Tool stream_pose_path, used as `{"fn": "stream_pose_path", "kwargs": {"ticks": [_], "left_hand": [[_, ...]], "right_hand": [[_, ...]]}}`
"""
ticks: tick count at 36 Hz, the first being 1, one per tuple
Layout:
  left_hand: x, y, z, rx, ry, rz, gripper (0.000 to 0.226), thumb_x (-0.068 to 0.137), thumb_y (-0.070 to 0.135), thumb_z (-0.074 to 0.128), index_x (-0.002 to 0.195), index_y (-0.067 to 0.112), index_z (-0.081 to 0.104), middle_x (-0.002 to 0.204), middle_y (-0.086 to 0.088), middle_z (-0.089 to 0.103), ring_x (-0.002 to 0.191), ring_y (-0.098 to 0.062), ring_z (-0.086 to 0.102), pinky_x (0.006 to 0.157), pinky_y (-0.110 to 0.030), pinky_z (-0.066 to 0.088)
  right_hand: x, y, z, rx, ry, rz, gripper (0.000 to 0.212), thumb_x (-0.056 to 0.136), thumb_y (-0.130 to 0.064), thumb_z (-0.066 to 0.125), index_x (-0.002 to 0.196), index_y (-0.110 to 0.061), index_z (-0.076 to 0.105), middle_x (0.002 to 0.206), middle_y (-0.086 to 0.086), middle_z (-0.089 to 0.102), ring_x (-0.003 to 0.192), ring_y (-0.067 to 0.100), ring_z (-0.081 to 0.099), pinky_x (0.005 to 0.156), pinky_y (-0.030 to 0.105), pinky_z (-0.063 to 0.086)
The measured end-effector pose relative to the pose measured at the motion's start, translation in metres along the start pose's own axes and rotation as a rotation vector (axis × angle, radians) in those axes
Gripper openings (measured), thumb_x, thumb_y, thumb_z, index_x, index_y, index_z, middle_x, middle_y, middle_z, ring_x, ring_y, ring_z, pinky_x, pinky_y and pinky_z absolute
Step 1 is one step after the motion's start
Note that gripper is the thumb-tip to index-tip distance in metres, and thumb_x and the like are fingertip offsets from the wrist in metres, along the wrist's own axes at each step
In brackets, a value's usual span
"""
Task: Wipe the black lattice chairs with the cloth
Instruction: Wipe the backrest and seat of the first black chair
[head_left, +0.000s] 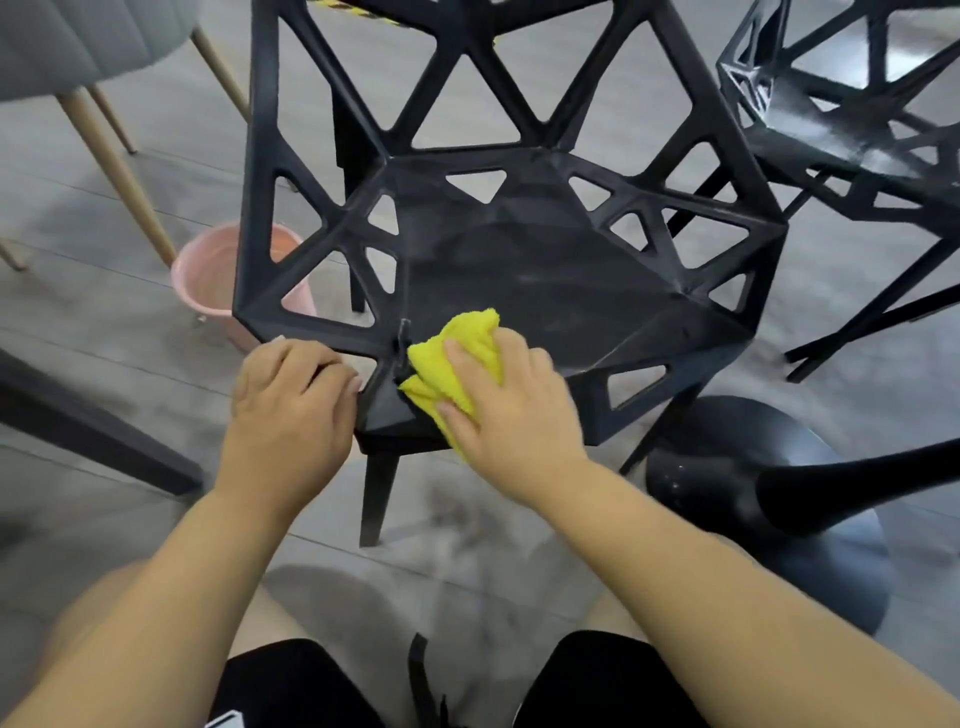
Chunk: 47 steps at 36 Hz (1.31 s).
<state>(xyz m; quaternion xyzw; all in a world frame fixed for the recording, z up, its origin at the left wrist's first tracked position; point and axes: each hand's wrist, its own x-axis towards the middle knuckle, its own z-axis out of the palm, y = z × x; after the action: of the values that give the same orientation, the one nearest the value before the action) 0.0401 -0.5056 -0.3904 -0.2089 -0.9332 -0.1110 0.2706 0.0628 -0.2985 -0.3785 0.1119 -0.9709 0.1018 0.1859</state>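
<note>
A black lattice chair (545, 280) stands right in front of me, its dusty seat facing up. My right hand (511, 400) presses a folded yellow cloth (457, 358) flat against the seat's front left corner. My left hand (291, 395) grips the chair's front left rim beside the cloth, fingers curled over the edge. A second black lattice chair (852, 119) stands at the upper right, partly cut off by the frame.
A pink bucket (228, 280) sits on the grey floor behind the chair's left side. A grey upholstered chair with wooden legs (104, 140) is at the upper left. A black round pedestal base (769, 514) lies at the right. A dark bar (88, 431) crosses at left.
</note>
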Motion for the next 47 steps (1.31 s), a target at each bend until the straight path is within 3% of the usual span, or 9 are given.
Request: {"fn": "stream_pose_path", "kwargs": {"ticks": [7,12,16,20,24,30,33,36,47], "left_hand": [[0.003,0.000,-0.001,0.003,-0.025,-0.005,0.023,0.089,0.015,0.052,0.081,0.004,0.070,0.084,-0.009,0.062,0.081,-0.034,0.057,0.081,-0.040,0.038],[0.003,-0.003,-0.002,-0.053,-0.015,0.007,0.023,0.089,0.013,0.052,0.077,0.006,0.070,0.085,-0.007,0.064,0.077,-0.032,0.059,0.083,-0.038,0.038],[-0.001,-0.007,-0.007,-0.103,0.042,0.048,0.015,0.085,0.005,0.057,0.085,0.003,0.072,0.091,-0.009,0.067,0.088,-0.026,0.055,0.096,-0.034,0.035],[-0.005,-0.008,-0.004,-0.095,0.025,0.030,0.016,0.085,0.003,0.056,0.091,0.002,0.071,0.095,-0.009,0.067,0.095,-0.026,0.054,0.103,-0.037,0.034],[0.000,-0.006,-0.006,-0.073,-0.013,0.038,0.017,0.083,0.004,0.056,0.090,0.005,0.071,0.094,-0.007,0.066,0.088,-0.029,0.059,0.098,-0.036,0.034],[0.001,-0.005,-0.014,-0.055,-0.083,0.026,0.018,0.085,0.010,0.052,0.085,0.009,0.069,0.093,-0.003,0.065,0.088,-0.030,0.059,0.096,-0.034,0.033],[0.005,0.001,-0.014,-0.027,-0.109,0.006,0.022,0.086,0.015,0.048,0.077,0.010,0.068,0.083,-0.001,0.064,0.078,-0.030,0.058,0.086,-0.033,0.034],[0.012,0.001,-0.017,-0.008,-0.134,0.023,0.028,0.085,0.019,0.048,0.070,0.011,0.070,0.075,0.001,0.064,0.070,-0.027,0.056,0.078,-0.031,0.034],[0.004,0.005,-0.036,0.062,-0.249,0.063,0.047,0.082,0.033,0.046,0.046,0.011,0.067,0.045,-0.001,0.046,0.050,-0.024,0.045,0.058,-0.031,0.040]], "right_hand": [[0.008,0.038,-0.012,-0.050,0.046,0.451,0.051,0.078,-0.041,0.053,0.115,-0.009,0.063,0.106,0.027,0.052,0.073,0.038,0.050,0.066,0.040,0.044],[0.005,-0.020,-0.001,-0.102,-0.025,0.220,0.053,0.078,-0.046,0.046,0.115,-0.012,0.063,0.102,0.020,0.055,0.067,0.032,0.049,0.053,0.032,0.041],[0.012,-0.041,0.003,-0.109,-0.059,0.097,0.057,0.066,-0.047,0.073,0.113,-0.014,0.066,0.104,0.016,0.058,0.067,0.030,0.051,0.051,0.030,0.040],[0.009,-0.045,0.002,-0.120,-0.112,0.009,0.061,0.067,-0.050,0.073,0.116,-0.015,0.064,0.108,0.015,0.057,0.068,0.029,0.050,0.052,0.030,0.035],[0.000,-0.034,-0.003,-0.076,-0.149,-0.083,0.068,0.061,-0.050,0.079,0.118,-0.017,0.062,0.108,0.016,0.055,0.066,0.030,0.050,0.050,0.032,0.038],[0.002,0.001,-0.020,0.040,-0.177,0.070,0.055,0.070,-0.044,0.075,0.117,-0.018,0.062,0.108,0.021,0.052,0.067,0.038,0.054,0.054,0.042,0.052],[0.016,0.021,-0.033,-0.004,-0.267,0.325,0.055,0.084,-0.048,0.063,0.132,-0.024,0.051,0.127,0.016,0.038,0.094,0.041,0.052,0.082,0.045,0.049],[0.029,0.037,-0.041,-0.010,-0.336,0.440,0.059,0.086,-0.054,0.057,0.138,-0.029,0.043,0.135,0.009,0.028,0.110,0.038,0.048,0.092,0.040,0.043],[0.033,0.029,-0.064,-0.066,-0.562,0.253,0.060,0.077,-0.063,0.059,0.126,-0.031,0.050,0.116,-0.003,0.039,0.096,0.026,0.057,0.080,0.034,0.046]]}}
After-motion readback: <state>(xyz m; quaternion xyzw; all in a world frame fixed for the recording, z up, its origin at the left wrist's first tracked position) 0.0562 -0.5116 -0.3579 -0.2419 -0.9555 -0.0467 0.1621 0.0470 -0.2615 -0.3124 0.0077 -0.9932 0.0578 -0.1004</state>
